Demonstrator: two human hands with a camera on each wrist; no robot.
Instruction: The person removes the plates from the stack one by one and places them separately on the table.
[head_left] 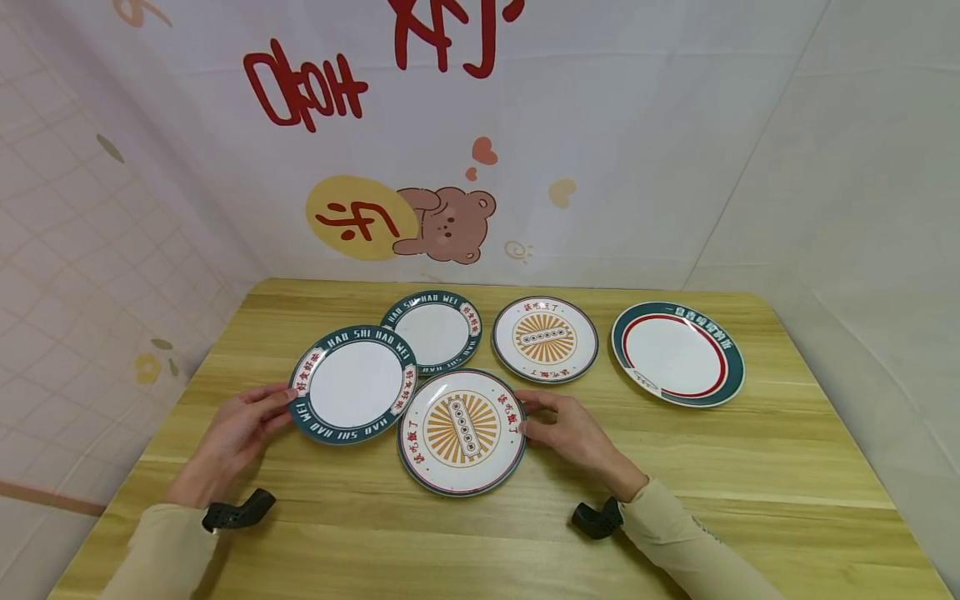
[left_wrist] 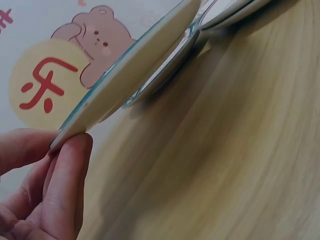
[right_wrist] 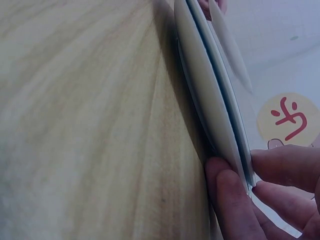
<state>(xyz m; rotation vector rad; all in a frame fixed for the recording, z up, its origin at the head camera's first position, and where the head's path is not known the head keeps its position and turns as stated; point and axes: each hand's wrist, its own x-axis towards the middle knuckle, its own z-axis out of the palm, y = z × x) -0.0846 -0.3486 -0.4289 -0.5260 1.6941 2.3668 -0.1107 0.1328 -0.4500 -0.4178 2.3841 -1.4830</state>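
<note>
Five round plates lie on a wooden table [head_left: 750, 475]. My left hand [head_left: 281, 404] pinches the left rim of a green-rimmed white plate [head_left: 352, 383]. In the left wrist view the thumb and fingers [left_wrist: 70, 165] grip that plate's edge, and the plate [left_wrist: 135, 65] is tilted up off the table. My right hand [head_left: 528, 417] pinches the right rim of a plate with an orange sunburst [head_left: 461, 432]. In the right wrist view its fingers [right_wrist: 225, 195] clamp that plate's edge [right_wrist: 205, 95]. The two held plates touch or overlap at their near edges.
Behind them lie a second green-rimmed plate [head_left: 432, 331], a second sunburst plate [head_left: 545, 339], and a green plate with a red ring [head_left: 677, 352] at the right. Printed walls with a bear picture [head_left: 446, 225] close in the table's back and sides.
</note>
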